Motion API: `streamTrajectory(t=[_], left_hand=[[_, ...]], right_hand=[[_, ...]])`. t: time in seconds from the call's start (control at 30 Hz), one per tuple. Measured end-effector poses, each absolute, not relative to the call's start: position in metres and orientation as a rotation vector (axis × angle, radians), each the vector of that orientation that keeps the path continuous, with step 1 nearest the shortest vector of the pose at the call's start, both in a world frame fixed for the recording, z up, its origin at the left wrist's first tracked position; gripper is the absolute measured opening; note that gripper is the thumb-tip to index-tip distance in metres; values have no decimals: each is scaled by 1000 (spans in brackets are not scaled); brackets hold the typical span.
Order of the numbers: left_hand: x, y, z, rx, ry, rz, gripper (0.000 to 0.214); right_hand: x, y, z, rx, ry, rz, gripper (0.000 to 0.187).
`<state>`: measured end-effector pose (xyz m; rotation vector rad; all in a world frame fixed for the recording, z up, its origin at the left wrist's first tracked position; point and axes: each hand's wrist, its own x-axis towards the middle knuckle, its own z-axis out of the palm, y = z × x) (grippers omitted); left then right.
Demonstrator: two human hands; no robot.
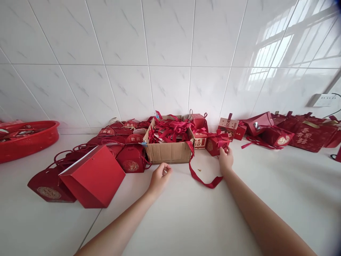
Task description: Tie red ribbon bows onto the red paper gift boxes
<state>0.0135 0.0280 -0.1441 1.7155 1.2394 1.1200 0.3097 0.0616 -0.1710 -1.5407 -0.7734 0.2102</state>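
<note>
My right hand [226,160] is at the front right of a small red gift box [213,145], its fingers closed on the lower edge. A red ribbon bow [221,137] tops this box. Before the cardboard box [169,153], my left hand [160,175] hovers low with curled fingers, and nothing shows in them. Red ribbons [173,129] fill the cardboard box in a loose heap. One long ribbon strip [205,183] hangs over its right corner and loops across the white counter [181,217]. Inside that loop lies a tiny gold piece [199,170], too small to name.
On the left, several red gift boxes with cord handles [130,160] cluster around a larger plain red box [93,177]. A red plastic basin [29,142] stands at far left. More red boxes [306,135] line the tiled wall at right, below a power strip [321,100].
</note>
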Motion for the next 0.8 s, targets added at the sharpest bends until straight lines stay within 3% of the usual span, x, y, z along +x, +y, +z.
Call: streamTrajectory(t=[0.37,0.5,0.63,0.8], left_hand=[[16,22,-144,1822,1227,967,12],[16,21,-144,1860,1240,906,13],[15,20,-145,1894,1247,862,23],[16,19,-147,1925,1300,872,52]], right_hand=[[300,58,-167,-1793,-1085,392,67],[299,55,-167,-1826,-1211,439,56],[297,53,-165,-1809,-1276,456,41],[297,51,-166,-1754,-1212,437,35]])
